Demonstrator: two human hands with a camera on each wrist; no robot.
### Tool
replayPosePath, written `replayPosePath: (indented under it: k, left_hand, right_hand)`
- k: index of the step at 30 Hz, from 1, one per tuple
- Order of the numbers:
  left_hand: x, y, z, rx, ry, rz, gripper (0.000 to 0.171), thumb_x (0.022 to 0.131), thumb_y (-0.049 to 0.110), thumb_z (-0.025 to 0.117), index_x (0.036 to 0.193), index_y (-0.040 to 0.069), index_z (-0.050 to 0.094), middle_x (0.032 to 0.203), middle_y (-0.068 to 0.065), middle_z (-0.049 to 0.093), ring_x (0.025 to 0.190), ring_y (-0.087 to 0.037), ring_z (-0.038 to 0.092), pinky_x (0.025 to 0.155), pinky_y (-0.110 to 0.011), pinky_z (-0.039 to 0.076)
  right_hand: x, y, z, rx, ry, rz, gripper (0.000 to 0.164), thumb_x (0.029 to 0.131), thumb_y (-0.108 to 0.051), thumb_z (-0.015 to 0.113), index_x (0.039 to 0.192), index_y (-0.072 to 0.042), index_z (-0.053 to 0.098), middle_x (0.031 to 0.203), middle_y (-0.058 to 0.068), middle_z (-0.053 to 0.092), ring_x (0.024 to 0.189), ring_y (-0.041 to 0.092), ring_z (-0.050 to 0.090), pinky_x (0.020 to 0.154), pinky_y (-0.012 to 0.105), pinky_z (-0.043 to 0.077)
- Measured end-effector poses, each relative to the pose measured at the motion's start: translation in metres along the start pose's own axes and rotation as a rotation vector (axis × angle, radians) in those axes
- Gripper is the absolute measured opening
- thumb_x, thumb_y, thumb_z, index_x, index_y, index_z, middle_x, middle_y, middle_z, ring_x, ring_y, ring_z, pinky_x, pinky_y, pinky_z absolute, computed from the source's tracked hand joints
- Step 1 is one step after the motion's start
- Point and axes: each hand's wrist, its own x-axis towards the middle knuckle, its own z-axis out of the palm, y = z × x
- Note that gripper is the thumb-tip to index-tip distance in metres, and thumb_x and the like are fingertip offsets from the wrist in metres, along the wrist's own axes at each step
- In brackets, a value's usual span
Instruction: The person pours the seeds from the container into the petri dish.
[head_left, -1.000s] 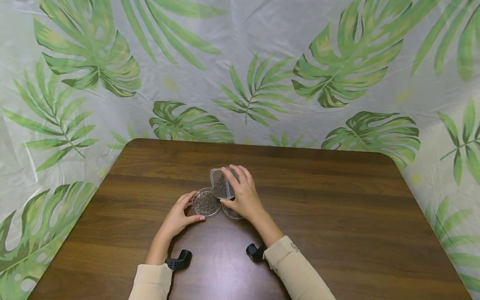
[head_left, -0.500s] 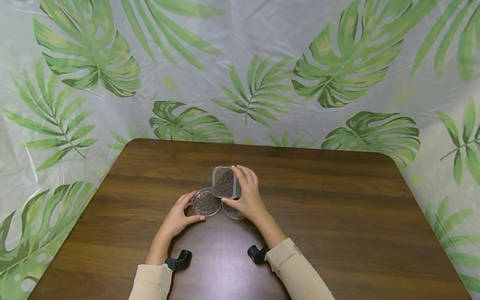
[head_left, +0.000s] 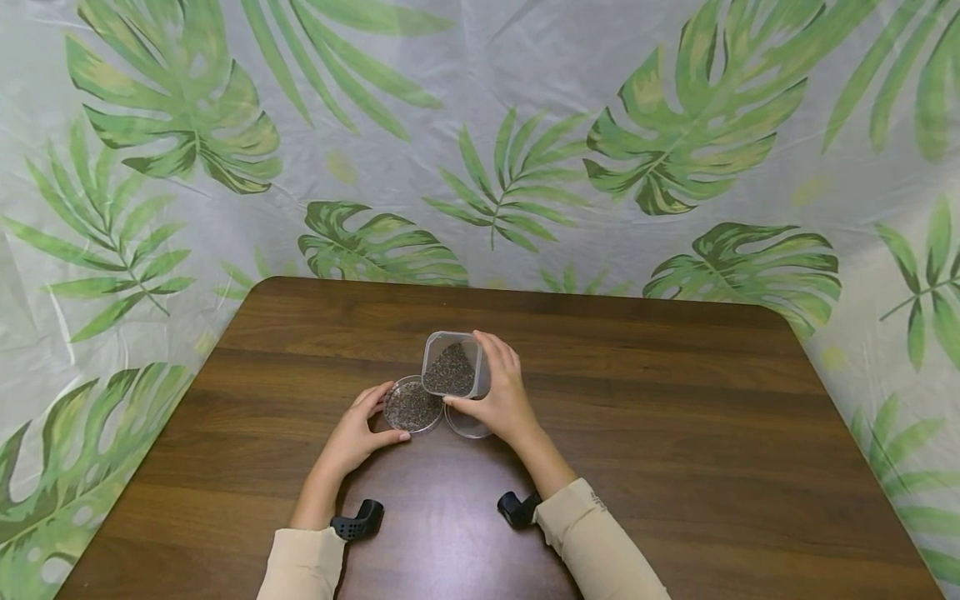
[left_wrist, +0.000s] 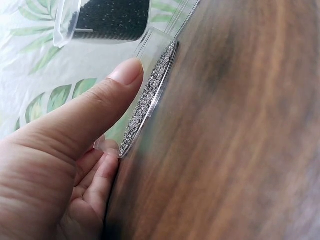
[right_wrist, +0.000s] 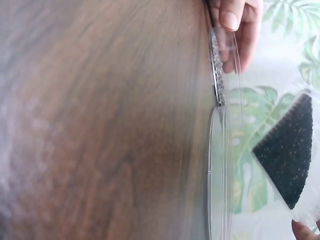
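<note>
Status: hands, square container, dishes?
Right hand grips square container, raised and tilted, dark grains inside. Left hand holds round dish of grains. Second dish alongside, partly hidden; nothing seen in the way.

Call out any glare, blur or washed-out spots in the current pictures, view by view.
Head: soft sheen on the near part of the wooden tabletop, between the forearms; left wrist: tabletop grain smeared toward the right, while the grains in the petri dish look sharper; right wrist: pale glare along the tabletop's left edge, and the plastic container's clear edges wash out.
</note>
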Motion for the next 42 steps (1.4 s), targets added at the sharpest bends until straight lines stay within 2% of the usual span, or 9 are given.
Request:
replayPosePath:
  k: [7, 10, 14, 17, 22, 26, 30, 35, 42]
  left_hand:
    - [0.005, -0.032, 0.006, 0.003, -0.002, -0.018, 0.082, 0.067, 0.017, 0.08, 0.135, -0.001, 0.036, 0.13, -0.02, 0.039, 0.112, -0.036, 0.046, 0.095, -0.043, 0.037]
    - [0.006, -0.037, 0.006, 0.002, -0.008, -0.012, 0.084, 0.066, 0.022, 0.08, 0.135, 0.0, 0.036, 0.13, -0.019, 0.039, 0.113, -0.035, 0.045, 0.095, -0.041, 0.037]
    - [0.006, -0.037, 0.005, -0.015, -0.008, -0.012, 0.085, 0.065, 0.023, 0.081, 0.135, 0.001, 0.037, 0.13, -0.018, 0.039, 0.114, -0.033, 0.045, 0.096, -0.04, 0.037]
    - [0.006, -0.036, 0.005, -0.007, -0.009, -0.015, 0.085, 0.065, 0.023, 0.081, 0.135, 0.0, 0.037, 0.13, -0.018, 0.039, 0.113, -0.033, 0.045, 0.096, -0.04, 0.037]
    - [0.006, -0.036, 0.006, -0.005, -0.007, -0.014, 0.086, 0.065, 0.023, 0.081, 0.135, 0.0, 0.037, 0.13, -0.018, 0.039, 0.113, -0.033, 0.046, 0.095, -0.04, 0.037]
    - [0.006, -0.036, 0.006, -0.006, -0.007, -0.012, 0.086, 0.065, 0.024, 0.081, 0.135, 0.0, 0.037, 0.13, -0.018, 0.039, 0.113, -0.033, 0.046, 0.095, -0.041, 0.037]
    - [0.006, -0.037, 0.005, -0.004, -0.01, -0.017, 0.086, 0.065, 0.024, 0.08, 0.135, 0.001, 0.036, 0.131, -0.018, 0.038, 0.113, -0.033, 0.045, 0.095, -0.041, 0.037]
    - [0.005, -0.036, 0.005, 0.005, -0.012, -0.019, 0.086, 0.065, 0.025, 0.08, 0.135, 0.001, 0.036, 0.131, -0.017, 0.038, 0.113, -0.033, 0.046, 0.095, -0.042, 0.037]
    - [0.006, -0.037, 0.005, 0.005, -0.009, -0.014, 0.085, 0.065, 0.024, 0.081, 0.135, 0.001, 0.037, 0.13, -0.017, 0.039, 0.112, -0.033, 0.046, 0.095, -0.041, 0.038]
  right_hand:
    - [-0.002, 0.001, -0.002, 0.025, -0.002, 0.049, 0.1, 0.055, -0.032, 0.086, 0.138, -0.012, 0.033, 0.135, 0.008, 0.036, 0.124, 0.027, 0.03, 0.1, 0.044, 0.029]
    - [-0.003, 0.001, -0.003, 0.05, -0.002, 0.062, 0.099, 0.056, -0.031, 0.086, 0.138, -0.013, 0.033, 0.135, 0.006, 0.036, 0.124, 0.024, 0.029, 0.1, 0.043, 0.03]
    - [-0.004, 0.001, -0.005, 0.084, 0.004, 0.088, 0.099, 0.056, -0.031, 0.086, 0.138, -0.013, 0.032, 0.135, 0.006, 0.036, 0.124, 0.021, 0.03, 0.1, 0.041, 0.03]
    - [-0.005, 0.001, -0.007, 0.115, 0.009, 0.108, 0.099, 0.057, -0.03, 0.086, 0.138, -0.011, 0.032, 0.134, 0.007, 0.036, 0.121, 0.021, 0.033, 0.097, 0.04, 0.035]
    - [-0.006, 0.002, -0.009, 0.209, 0.015, 0.135, 0.099, 0.058, -0.027, 0.085, 0.138, -0.01, 0.03, 0.131, 0.008, 0.036, 0.114, 0.031, 0.041, 0.091, 0.033, 0.042]
    - [-0.008, 0.004, -0.01, 0.256, 0.024, 0.153, 0.098, 0.059, -0.027, 0.085, 0.138, -0.012, 0.029, 0.13, 0.009, 0.036, 0.112, 0.033, 0.043, 0.09, 0.036, 0.043]
    - [-0.01, 0.005, -0.012, 0.283, 0.039, 0.166, 0.097, 0.06, -0.026, 0.085, 0.138, -0.009, 0.029, 0.13, 0.01, 0.037, 0.114, 0.029, 0.042, 0.087, 0.04, 0.045]
    - [-0.011, 0.005, -0.015, 0.3, 0.051, 0.201, 0.096, 0.061, -0.023, 0.084, 0.138, -0.012, 0.029, 0.132, 0.009, 0.036, 0.117, 0.024, 0.039, 0.085, 0.042, 0.046]
    - [-0.013, 0.007, -0.021, 0.343, 0.09, 0.225, 0.095, 0.06, -0.008, 0.084, 0.137, -0.002, 0.029, 0.131, 0.02, 0.036, 0.116, 0.036, 0.039, 0.082, 0.049, 0.046]
